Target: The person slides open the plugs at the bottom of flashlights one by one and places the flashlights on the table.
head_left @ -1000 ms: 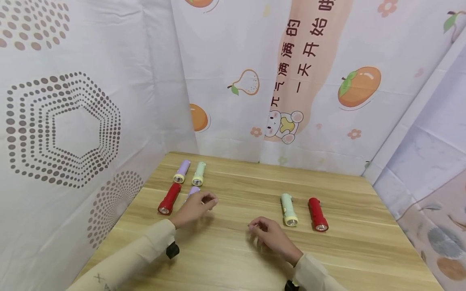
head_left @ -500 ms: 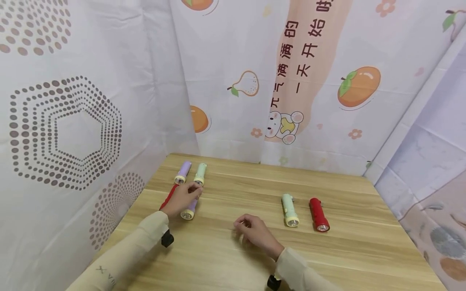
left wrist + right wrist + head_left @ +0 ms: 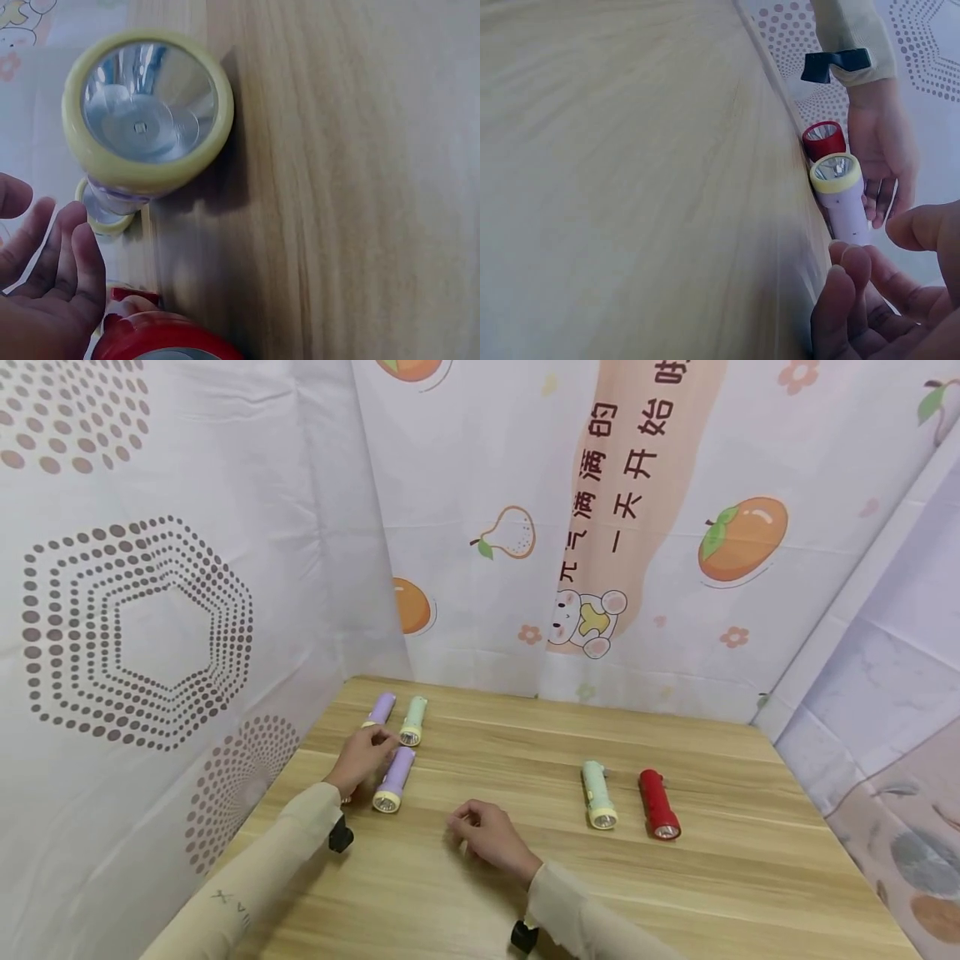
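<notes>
My left hand [image 3: 362, 758] hovers over the red flashlight at the left, hiding most of it in the head view. In the left wrist view the red flashlight [image 3: 169, 337] lies by the loosely bent fingers; whether they touch it I cannot tell. Close beside that hand is a purple flashlight [image 3: 395, 779] with a cream-yellow head. Behind stand out another purple flashlight [image 3: 382, 708], partly covered by the hand, and a mint-green flashlight [image 3: 414, 722]. Over the middle front of the table, my right hand [image 3: 491, 837] has relaxed, bent fingers and holds nothing.
A second mint-green flashlight [image 3: 597, 793] and a second red flashlight [image 3: 658, 804] lie side by side on the right of the wooden table [image 3: 720, 893]. Printed curtains [image 3: 465, 635] enclose the table's back and sides.
My left hand has moved left from the nearer purple flashlight, uncovering it, and is now over the red one. My right hand has shifted left across the table.
</notes>
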Demonstrator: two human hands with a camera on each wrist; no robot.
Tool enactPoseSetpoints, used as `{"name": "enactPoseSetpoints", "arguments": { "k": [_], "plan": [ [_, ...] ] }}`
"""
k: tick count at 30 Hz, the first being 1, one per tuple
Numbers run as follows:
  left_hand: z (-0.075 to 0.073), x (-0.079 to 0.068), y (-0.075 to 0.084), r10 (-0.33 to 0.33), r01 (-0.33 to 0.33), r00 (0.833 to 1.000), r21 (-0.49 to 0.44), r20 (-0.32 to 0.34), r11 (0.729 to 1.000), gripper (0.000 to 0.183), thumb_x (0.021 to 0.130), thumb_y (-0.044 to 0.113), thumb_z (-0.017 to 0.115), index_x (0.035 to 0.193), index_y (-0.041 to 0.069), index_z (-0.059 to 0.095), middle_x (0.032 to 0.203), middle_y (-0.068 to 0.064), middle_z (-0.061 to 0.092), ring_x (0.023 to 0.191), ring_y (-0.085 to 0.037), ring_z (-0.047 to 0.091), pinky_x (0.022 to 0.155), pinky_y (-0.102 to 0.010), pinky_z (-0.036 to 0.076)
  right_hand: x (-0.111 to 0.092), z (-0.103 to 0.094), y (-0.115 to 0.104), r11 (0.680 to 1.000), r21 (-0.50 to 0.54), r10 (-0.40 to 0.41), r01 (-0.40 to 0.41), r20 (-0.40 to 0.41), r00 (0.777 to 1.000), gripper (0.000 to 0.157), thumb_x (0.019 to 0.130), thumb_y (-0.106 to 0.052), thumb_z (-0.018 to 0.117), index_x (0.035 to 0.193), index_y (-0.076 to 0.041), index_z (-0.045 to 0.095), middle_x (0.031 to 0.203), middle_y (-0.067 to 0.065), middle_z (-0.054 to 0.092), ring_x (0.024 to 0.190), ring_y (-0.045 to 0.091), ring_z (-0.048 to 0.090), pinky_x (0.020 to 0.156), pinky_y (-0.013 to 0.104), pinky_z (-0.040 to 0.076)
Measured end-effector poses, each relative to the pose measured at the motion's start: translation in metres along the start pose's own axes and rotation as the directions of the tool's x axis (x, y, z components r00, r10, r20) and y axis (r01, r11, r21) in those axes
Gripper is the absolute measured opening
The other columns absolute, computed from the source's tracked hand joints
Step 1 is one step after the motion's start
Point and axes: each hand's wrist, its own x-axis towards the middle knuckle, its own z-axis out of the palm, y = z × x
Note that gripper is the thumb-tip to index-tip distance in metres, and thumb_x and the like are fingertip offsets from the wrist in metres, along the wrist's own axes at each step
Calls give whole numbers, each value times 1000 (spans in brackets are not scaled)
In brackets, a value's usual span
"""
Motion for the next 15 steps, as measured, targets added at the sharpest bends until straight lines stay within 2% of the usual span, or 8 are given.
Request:
{"name": "enactPoseSetpoints", "arguments": {
  "k": [6, 9, 15],
  "plan": [
    [2, 7, 1, -23, 22, 1000, 50, 4, 999, 21, 102, 20, 63, 111, 2, 68, 102, -12, 70, 88, -22, 68, 78, -33, 53, 8, 13, -7, 1000, -6, -2, 2, -21, 1000, 15, 103, -23, 65, 101, -8, 70, 80, 7, 71, 50, 13, 52, 45, 25, 43],
    [4, 12, 2, -1, 1, 1000, 94, 1, 996, 20, 101, 18, 62, 109, 0, 68, 98, -13, 70, 86, -23, 67, 75, -33, 52, 12, 18, -9, 1000, -6, 9, -9, -21, 1000, 14, 102, -23, 65, 100, -10, 69, 79, 6, 71, 48, 12, 50, 43, 24, 41],
    [6, 16, 4, 56, -52, 998, 194, -12, 980, 16, 94, 14, 63, 100, 1, 70, 94, -12, 70, 86, -25, 63, 78, -38, 52, 22, 29, -12, 1000, -8, 21, -21, -8, 1000, 15, 103, -25, 64, 100, -10, 68, 77, 2, 69, 45, 10, 47, 41, 23, 38]
  ]
}}
